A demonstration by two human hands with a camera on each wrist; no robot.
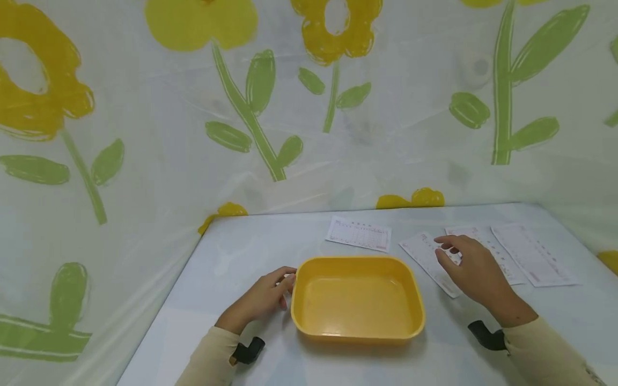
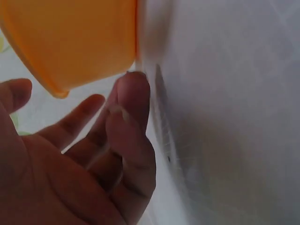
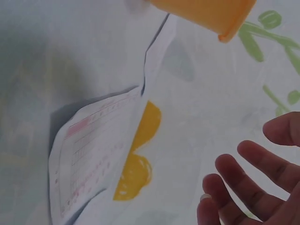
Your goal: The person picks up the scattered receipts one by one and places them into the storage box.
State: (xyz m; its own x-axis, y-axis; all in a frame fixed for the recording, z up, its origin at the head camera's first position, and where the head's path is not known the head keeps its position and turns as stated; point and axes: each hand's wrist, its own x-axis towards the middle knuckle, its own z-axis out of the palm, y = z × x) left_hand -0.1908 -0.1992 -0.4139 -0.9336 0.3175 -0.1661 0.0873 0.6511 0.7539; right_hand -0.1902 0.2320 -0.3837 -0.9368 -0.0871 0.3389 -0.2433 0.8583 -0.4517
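Note:
A yellow plastic basin (image 1: 357, 311), rectangular with rounded corners, stands on the white table with nothing inside. My left hand (image 1: 267, 295) is at its left side, fingers loosely bent. In the left wrist view those fingertips (image 2: 133, 93) come right up to the basin's lower edge (image 2: 93, 42). Off to the right, my right hand (image 1: 475, 271) hovers over printed paper slips, its fingers relaxed and holding nothing. One slip (image 1: 425, 257) lies just left of this hand, another (image 1: 504, 260) partly behind it. In the right wrist view, a slip (image 3: 93, 145) with pinkish print lies beyond the fingers.
Another printed slip (image 1: 359, 234) lies behind the basin, and one more (image 1: 533, 257) at the far right. A white curtain (image 1: 386, 145) with yellow flowers and green leaves hangs along the table's back edge. Black curved pieces (image 1: 248, 351) sit at both cuffs.

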